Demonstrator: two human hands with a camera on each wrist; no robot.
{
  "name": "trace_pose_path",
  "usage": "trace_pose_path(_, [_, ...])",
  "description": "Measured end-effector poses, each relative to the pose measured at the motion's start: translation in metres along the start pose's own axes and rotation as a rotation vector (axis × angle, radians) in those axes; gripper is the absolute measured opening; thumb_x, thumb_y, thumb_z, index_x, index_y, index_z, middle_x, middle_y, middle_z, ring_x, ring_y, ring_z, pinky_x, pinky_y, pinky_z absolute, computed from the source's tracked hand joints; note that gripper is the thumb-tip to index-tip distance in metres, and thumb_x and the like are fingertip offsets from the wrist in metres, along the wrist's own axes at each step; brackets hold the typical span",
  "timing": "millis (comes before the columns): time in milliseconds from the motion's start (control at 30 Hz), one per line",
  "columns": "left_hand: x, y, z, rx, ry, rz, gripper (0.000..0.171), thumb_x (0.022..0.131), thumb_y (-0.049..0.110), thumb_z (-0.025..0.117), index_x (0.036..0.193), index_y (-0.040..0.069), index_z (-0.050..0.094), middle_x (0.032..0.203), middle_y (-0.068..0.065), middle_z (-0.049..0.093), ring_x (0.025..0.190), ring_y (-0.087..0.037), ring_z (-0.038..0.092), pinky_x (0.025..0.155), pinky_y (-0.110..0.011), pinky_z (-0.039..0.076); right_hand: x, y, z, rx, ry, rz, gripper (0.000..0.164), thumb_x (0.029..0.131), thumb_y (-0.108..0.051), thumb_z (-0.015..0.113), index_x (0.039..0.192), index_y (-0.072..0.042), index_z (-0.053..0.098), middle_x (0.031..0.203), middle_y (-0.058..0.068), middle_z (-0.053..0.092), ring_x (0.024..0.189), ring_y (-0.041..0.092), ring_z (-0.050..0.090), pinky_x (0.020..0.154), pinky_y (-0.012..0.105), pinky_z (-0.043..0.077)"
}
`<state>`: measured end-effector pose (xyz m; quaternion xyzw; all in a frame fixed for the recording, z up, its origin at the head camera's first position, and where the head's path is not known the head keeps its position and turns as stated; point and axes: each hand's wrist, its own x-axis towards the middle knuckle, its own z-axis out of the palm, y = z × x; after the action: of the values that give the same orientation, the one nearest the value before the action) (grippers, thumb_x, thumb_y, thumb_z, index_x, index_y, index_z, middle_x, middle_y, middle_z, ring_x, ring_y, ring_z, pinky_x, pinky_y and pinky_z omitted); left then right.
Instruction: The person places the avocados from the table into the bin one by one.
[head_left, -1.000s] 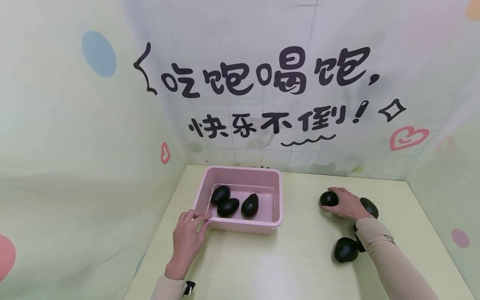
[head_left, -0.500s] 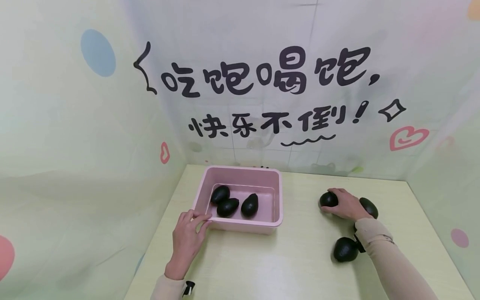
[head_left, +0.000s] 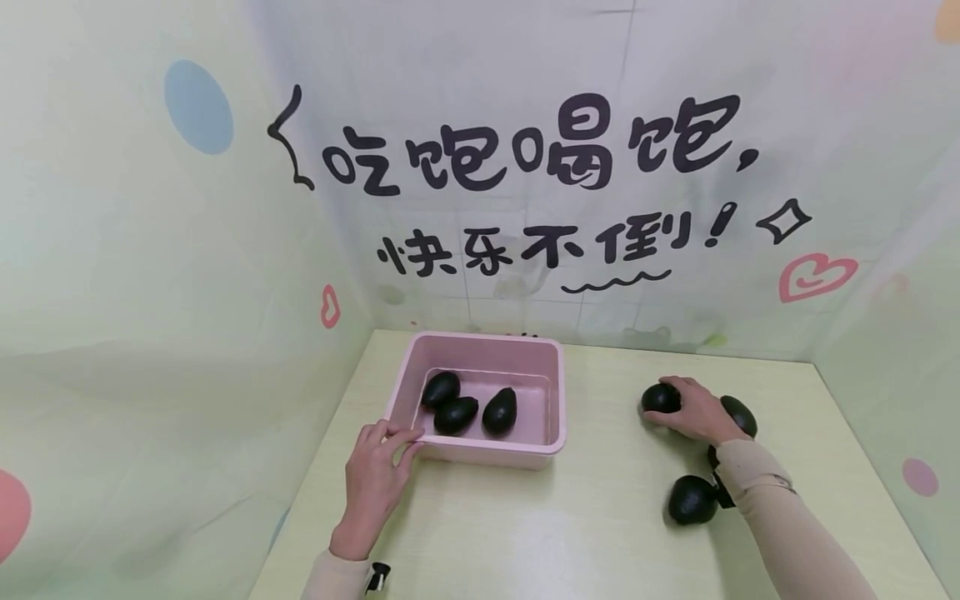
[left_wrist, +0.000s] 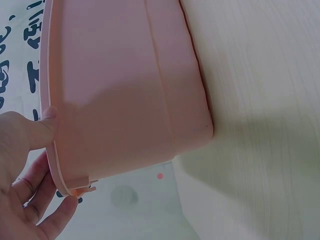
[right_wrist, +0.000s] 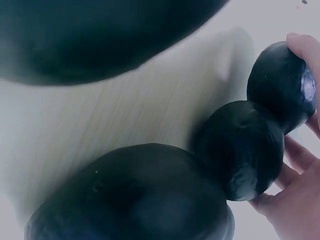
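The counter runs beneath my right grip and my left grip. The bin lies straight to the left of the right grip, well apart and about level with it front to back; I read that sideways gap as the relation that counts. The left grip is the nearer to the bin, with thumb and fingers pinching the rim at its near left corner. The three avocados inside are beyond that grip and to its right.

My right grip is spread about as wide as the fruit, thumb on one side and fingers on the other, curled around the avocado. It looks round from the head view, so I can't settle its long axis, nor whether it touches the counter. Just right of that grip is another avocado; a partly hidden avocado sits by the wrist, and the nearest avocado lies closer to me.
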<state>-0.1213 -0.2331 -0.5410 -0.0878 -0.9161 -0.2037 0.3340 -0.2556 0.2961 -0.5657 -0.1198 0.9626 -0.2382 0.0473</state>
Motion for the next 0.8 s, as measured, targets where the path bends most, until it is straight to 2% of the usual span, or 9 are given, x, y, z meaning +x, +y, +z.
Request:
trace_pose_path(300, [-0.001, 0.001, 0.001, -0.001, -0.002, -0.018, 0.025, 0.072, 0.012, 0.098, 0.094, 0.017, 0.087, 0.090, -0.003, 0.069, 0.089, -0.029, 0.064, 0.058, -0.039, 0.053, 0.000, -0.015, -0.010, 0.025, 0.026, -0.021, 0.083, 0.093, -0.049, 0.080, 0.153, 0.001, 0.051, 0.153, 0.037, 0.049, 0.138, 0.058, 0.049, 0.108, 0.074, 0.044])
trace_pose_path(567, [-0.001, 0.001, 0.001, -0.006, -0.006, -0.018, 0.024, 0.073, 0.012, 0.098, 0.094, 0.016, 0.087, 0.090, -0.003, 0.068, 0.089, -0.030, 0.064, 0.058, -0.039, 0.053, 0.004, -0.030, -0.011, 0.014, 0.091, -0.099, 0.078, 0.091, -0.045, 0.083, 0.148, 0.001, 0.057, 0.147, 0.032, 0.057, 0.135, 0.052, 0.055, 0.108, 0.068, 0.047])
trace_pose_path(800, [0.001, 0.001, 0.001, -0.014, -0.007, -0.013, 0.023, 0.074, 0.012, 0.098, 0.094, 0.015, 0.087, 0.090, -0.003, 0.068, 0.089, -0.030, 0.063, 0.058, -0.039, 0.053, 0.005, -0.052, -0.020, 0.014, 0.095, -0.137, 0.076, 0.090, -0.043, 0.085, 0.147, -0.001, 0.058, 0.147, 0.030, 0.058, 0.133, 0.050, 0.058, 0.106, 0.067, 0.049])
